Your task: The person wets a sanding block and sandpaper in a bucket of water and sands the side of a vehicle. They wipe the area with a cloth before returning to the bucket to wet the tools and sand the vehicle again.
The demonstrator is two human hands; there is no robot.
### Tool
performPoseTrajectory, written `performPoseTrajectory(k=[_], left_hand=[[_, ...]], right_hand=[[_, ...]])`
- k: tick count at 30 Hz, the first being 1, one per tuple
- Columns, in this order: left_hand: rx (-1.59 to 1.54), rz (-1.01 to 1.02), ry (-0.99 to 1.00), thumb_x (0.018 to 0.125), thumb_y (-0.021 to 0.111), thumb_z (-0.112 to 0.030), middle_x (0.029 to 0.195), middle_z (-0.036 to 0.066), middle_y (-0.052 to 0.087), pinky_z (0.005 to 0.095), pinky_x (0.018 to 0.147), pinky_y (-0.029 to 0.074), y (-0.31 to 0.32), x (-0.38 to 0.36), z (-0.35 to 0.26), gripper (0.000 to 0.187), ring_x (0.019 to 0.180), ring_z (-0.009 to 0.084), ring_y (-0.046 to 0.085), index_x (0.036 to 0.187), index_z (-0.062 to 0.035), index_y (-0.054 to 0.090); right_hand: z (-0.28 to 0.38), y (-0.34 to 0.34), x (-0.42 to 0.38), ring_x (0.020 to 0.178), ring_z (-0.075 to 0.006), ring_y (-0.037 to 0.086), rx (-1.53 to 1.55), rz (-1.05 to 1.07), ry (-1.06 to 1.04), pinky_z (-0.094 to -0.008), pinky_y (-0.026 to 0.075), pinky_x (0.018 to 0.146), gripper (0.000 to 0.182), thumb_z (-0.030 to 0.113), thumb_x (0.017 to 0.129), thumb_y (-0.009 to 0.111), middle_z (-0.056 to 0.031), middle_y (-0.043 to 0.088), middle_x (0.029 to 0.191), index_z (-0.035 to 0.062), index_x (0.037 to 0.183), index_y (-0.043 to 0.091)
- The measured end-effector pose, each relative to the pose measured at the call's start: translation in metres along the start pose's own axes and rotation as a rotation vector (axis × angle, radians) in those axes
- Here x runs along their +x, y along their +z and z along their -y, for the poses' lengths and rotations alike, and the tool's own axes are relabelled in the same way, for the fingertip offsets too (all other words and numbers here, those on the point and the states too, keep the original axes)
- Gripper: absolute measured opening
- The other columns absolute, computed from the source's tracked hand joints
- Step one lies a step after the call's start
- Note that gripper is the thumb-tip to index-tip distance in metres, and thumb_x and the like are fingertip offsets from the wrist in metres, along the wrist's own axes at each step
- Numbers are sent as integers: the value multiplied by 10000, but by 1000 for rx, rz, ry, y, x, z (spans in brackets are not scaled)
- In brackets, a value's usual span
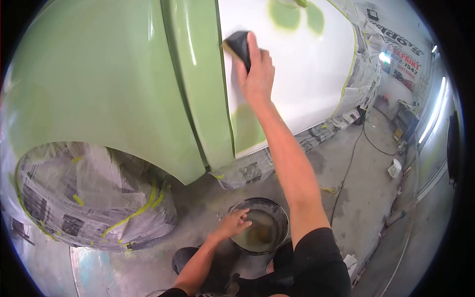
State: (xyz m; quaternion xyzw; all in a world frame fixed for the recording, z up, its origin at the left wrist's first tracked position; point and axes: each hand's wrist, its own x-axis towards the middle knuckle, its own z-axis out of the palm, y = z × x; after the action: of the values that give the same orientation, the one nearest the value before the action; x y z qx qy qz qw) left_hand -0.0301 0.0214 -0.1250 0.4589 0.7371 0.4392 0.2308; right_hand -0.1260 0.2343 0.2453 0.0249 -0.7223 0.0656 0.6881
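My right hand (256,74) is raised and presses a black sanding block (239,45) flat against the white car door (307,64), close to the door's front edge. The door carries green primer patches at the top and low down. My left hand (232,222) reaches down to a black bucket (283,218) of murky water on the floor; its fingers rest at the bucket's rim, touching the water, and hold nothing that I can see. Left of the door is the green primed fender (99,79).
The wheel (89,198) is wrapped in newspaper and yellow tape. More masking paper runs along the sill (316,133) and the rear of the car. A cable (351,158) crosses the concrete floor. Benches and a wall sign stand at the far right.
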Motion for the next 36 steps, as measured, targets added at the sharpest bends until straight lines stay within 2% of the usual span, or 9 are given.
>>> performPoseTrajectory(k=[3,9,15,21,23,25,28,30,36], left_hand=[[-1,-56,50,911,734,-360,1175,152,655,372,863,543,-5,5,-9,630,930,232,688,1420,-37,550],[25,29,0,910,738,-361,1180,164,656,371,888,537,-3,-1,-13,656,978,236,684,1433,-24,529],[68,-325,128,934,716,-294,1188,212,645,449,958,506,0,25,31,600,1080,368,641,1403,28,526],[504,-719,388,961,641,-156,1482,270,447,512,1174,320,-110,55,-90,598,1406,446,399,1472,55,414],[785,-737,509,949,658,-201,1591,250,313,601,1202,219,-149,81,-142,714,1504,433,255,1535,34,325],[1063,-668,514,934,674,-284,1655,214,209,647,1206,166,-175,107,-194,812,1547,402,151,1571,11,267],[1466,-535,475,933,629,-457,1697,138,142,648,1217,155,-212,149,-228,885,1577,319,80,1596,-25,235],[1702,-572,469,946,568,-526,1704,102,144,647,1213,175,-245,170,-245,883,1581,261,85,1606,-48,228],[1761,-1143,598,978,526,-564,1693,168,147,690,1158,223,-322,211,-353,881,1567,323,141,1585,8,239]], right_hand=[[-10,-2,-38,937,-348,558,-34,63,-151,-475,437,836,890,105,795,745,-154,567,1070,251,1584,360],[2,-7,18,937,-342,555,-8,2,-14,-481,430,813,812,102,830,728,-140,573,1071,255,1556,400],[-27,-33,-110,930,-334,583,-159,237,-197,-484,444,836,823,97,792,751,-130,580,1093,312,1530,454],[-3,-154,-269,1166,-434,597,305,509,477,-443,464,1021,746,175,892,727,-283,600,1274,-29,1517,375],[3,-180,-317,1265,-399,581,511,701,1000,-406,432,1087,811,239,869,756,-308,570,1359,-42,1515,355],[-17,-177,-392,1165,-406,645,317,790,898,-412,482,1020,874,310,834,783,-301,635,1261,-45,1508,354],[4,-199,-332,1053,-455,669,361,1085,1119,-469,511,944,870,335,856,743,-314,678,1127,-71,1505,332],[-2,-200,-334,1076,-459,658,360,1045,1018,-466,507,949,865,351,859,737,-323,666,1151,-69,1502,339],[-28,-210,-356,1097,-460,644,269,1006,791,-483,507,947,818,363,852,747,-318,647,1195,-29,1478,396]])
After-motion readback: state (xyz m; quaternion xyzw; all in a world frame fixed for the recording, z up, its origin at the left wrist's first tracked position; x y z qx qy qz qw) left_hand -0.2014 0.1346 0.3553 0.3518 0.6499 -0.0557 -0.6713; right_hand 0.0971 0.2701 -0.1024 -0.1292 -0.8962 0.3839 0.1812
